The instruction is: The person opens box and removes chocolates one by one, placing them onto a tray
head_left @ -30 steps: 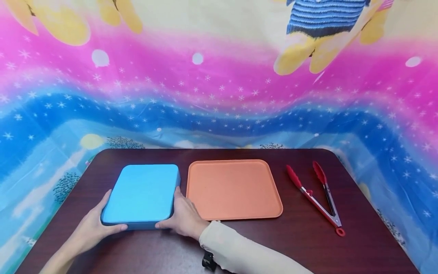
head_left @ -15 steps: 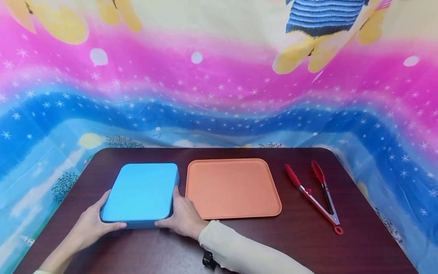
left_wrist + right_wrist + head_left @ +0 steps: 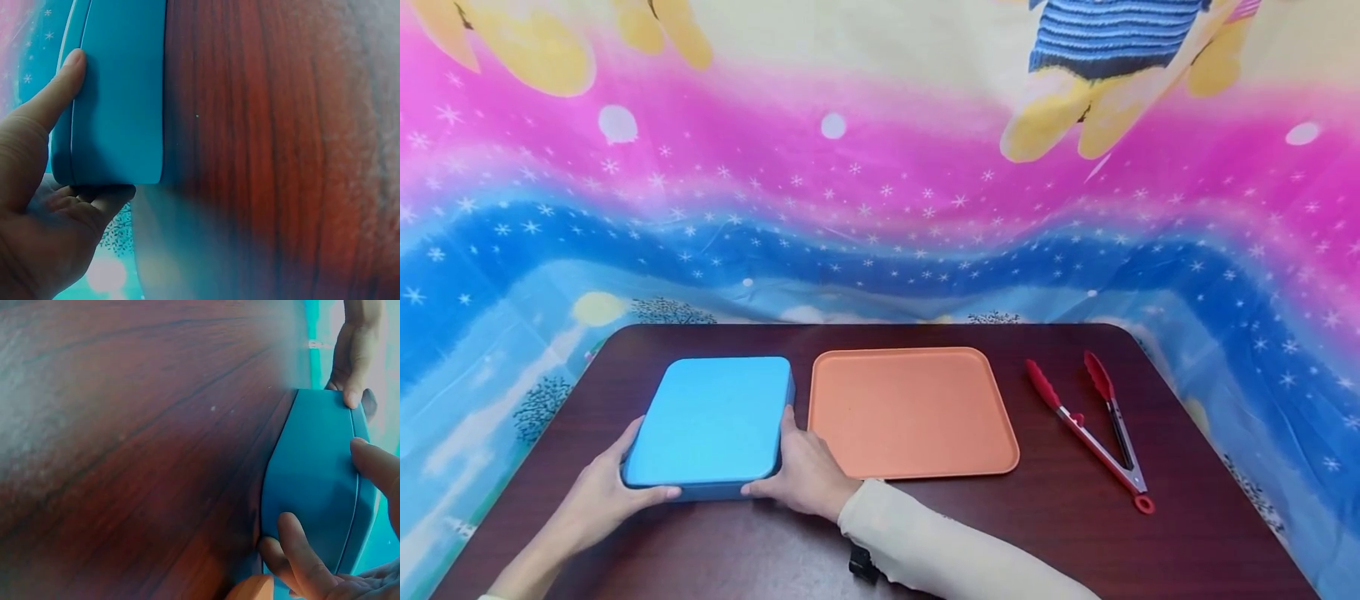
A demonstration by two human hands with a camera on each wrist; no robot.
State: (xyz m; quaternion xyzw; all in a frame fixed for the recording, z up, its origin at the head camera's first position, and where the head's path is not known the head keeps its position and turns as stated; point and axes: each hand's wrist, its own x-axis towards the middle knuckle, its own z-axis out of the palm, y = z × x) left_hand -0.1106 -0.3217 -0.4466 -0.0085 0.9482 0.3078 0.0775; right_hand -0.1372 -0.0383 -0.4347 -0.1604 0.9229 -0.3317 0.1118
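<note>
Gripping the blue box (image 3: pixel 711 421) at its two near corners, the left hand (image 3: pixel 610 492) and the right hand (image 3: pixel 808 475) have it squarely between them, and neither is the nearer. The left thumb (image 3: pixel 65 78) lies against the seam (image 3: pixel 73 125) just below the top, while the left fingers (image 3: pixel 112 200) bend round the corner. The right thumb (image 3: pixel 375 465) touches the box close to that same seam, and the right fingers (image 3: pixel 300 550) lie lower down, along its side. Each hand is spread only as far as the box's corner needs, and holds nothing else.

From both sets of fingers the box reaches inward and away from the person. Seen from above it looks nearly square, so I cannot pick out a long axis. My judgement is that the coming move turns on this shared hold, the seam lying right by both thumbs.

Just to the right of the right fingers lies the orange tray (image 3: pixel 913 412); whether that hand touches it I cannot tell. Well beyond, farther right, the red tongs (image 3: pixel 1097 451) lie spread on the table (image 3: pixel 1150 558), tips pointing away from the person.
</note>
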